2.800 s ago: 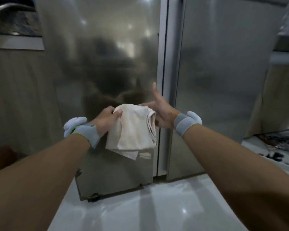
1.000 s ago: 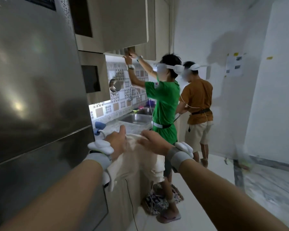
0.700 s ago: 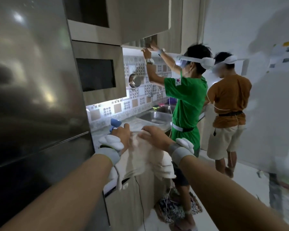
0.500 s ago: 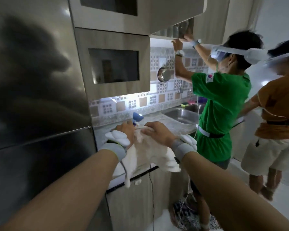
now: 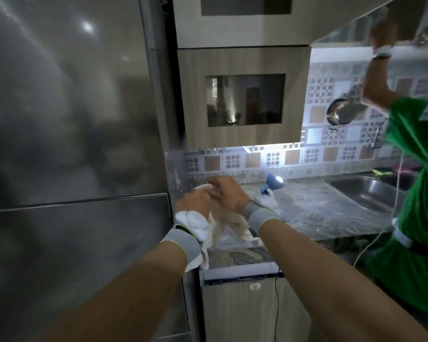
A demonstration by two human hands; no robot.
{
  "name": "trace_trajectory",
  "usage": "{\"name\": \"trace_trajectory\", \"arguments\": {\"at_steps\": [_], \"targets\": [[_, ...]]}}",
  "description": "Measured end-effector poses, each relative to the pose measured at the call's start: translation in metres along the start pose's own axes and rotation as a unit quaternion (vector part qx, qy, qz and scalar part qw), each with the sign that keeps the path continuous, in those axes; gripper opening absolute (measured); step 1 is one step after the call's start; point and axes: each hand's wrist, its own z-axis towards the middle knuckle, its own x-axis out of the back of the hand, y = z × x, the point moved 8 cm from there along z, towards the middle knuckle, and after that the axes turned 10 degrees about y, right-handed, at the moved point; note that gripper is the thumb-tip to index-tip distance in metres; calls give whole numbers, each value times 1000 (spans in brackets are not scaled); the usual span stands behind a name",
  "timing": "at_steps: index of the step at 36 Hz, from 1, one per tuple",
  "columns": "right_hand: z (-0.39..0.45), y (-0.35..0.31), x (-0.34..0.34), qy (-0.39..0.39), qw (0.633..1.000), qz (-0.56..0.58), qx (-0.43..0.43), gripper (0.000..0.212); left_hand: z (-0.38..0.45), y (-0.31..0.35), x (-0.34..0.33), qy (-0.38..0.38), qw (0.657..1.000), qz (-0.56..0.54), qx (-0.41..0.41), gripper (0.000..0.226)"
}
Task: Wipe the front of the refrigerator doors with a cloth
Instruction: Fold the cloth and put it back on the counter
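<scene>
The steel refrigerator (image 5: 72, 144) fills the left of the view, its side or door face dull and reflective. Both my hands hold the cream cloth (image 5: 223, 224) over the left end of the marble counter (image 5: 307, 206), just right of the refrigerator. My left hand (image 5: 193, 201) grips the cloth's upper left part. My right hand (image 5: 226, 192) clasps it from the right, close against the left hand. The cloth hangs bunched below the hands, with a corner trailing under my left wrist.
A small blue lamp (image 5: 272, 182) shines on the counter behind my hands. A steel sink (image 5: 371, 191) lies to the right. A person in a green shirt (image 5: 415, 193) stands at the right, arms raised to the upper cabinet. A glass-fronted cabinet (image 5: 244, 99) hangs above.
My view has swung from the refrigerator front to the right and then back toward the counter. Both hands have carried the cloth over the counter's left end, still holding it.
</scene>
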Motion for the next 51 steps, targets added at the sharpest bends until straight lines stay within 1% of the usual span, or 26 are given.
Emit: {"name": "trace_trajectory", "arguments": {"at_steps": [2, 4, 6, 8, 9, 12, 14, 16, 18, 21, 23, 26, 30, 32, 35, 36, 38, 39, 41, 44, 45, 46, 48, 51], "targets": [[16, -4, -10, 3, 1000, -8, 11, 12, 2, -7, 1, -1, 1000, 0, 19, 36], [26, -4, -15, 16, 1000, -1, 22, 18, 4, -9, -1, -13, 999, -13, 39, 34], [40, -3, -23, 18, 999, 18, 23, 20, 11, -12, -3, -29, 996, -24, 76, 36], [49, 0, -30, 19, 1000, 0, 22, 25, 17, -15, -3, -41, 993, -29, 103, 40], [52, 0, -33, 14, 1000, -10, 23, 25, 18, -15, -4, -46, 992, -29, 113, 41], [64, 5, -42, 0, 998, -35, 50, 15, 28, -14, -5, -27, 993, -8, 111, 39], [65, 9, -46, 9, 998, -30, 60, 19, 28, -15, -12, -45, 992, -2, 119, 39], [67, 17, -51, 17, 998, -5, 60, 17, 28, -14, -18, -60, 990, 4, 125, 40], [68, 20, -55, 17, 998, 5, 60, 15, 28, -12, -18, -50, 991, 19, 120, 39], [71, 22, -62, 6, 997, 29, 69, 16, 30, -9, -26, -43, 994, 55, 89, 42], [69, 20, -65, 2, 995, 52, 87, 16, 30, -12, -29, -41, 993, 67, 93, 44], [62, 20, -65, 9, 992, 74, 100, 26, 31, -10, -29, -41, 992, 67, 98, 45], [52, 26, -70, -25, 994, 72, 84, 25, 33, -10, -31, -61, 992, 74, 85, 39], [47, 28, -70, -34, 996, 53, 61, 32, 32, -10, -32, -66, 992, 76, 81, 35], [41, 26, -70, -61, 997, -16, 46, 46, 30, -11, -30, -77, 989, 95, 80, 36], [37, 23, -69, -74, 994, -60, 51, 43, 29, -10, -30, -88, 987, 111, 74, 38], [31, 20, -70, -86, 985, -137, 55, 26, 29, -7, -34, -107, 983, 139, 52, 42], [28, 17, -69, -83, 983, -152, 57, 26, 29, -7, -34, -106, 982, 147, 45, 43], [25, 16, -67, -77, 982, -159, 59, 35, 30, -8, -32, -94, 983, 153, 48, 43], [21, 17, -65, -85, 977, -181, 75, 44, 33, -10, -30, -64, 989, 118, 64, 36], [19, 20, -66, -97, 973, -193, 77, 43, 35, -12, -33, -65, 990, 105, 72, 33], [16, 21, -65, -103, 971, -200, 83, 38, 38, -17, -39, -70, 989, 98, 84, 30], [13, 23, -63, -111, 967, -212, 91, 17, 40, -26, -47, -87, 986, 92, 109, 28], [14, 22, -55, -94, 972, -197, 91, 18, 43, -25, -54, -89, 988, 102, 79, 26]]}}
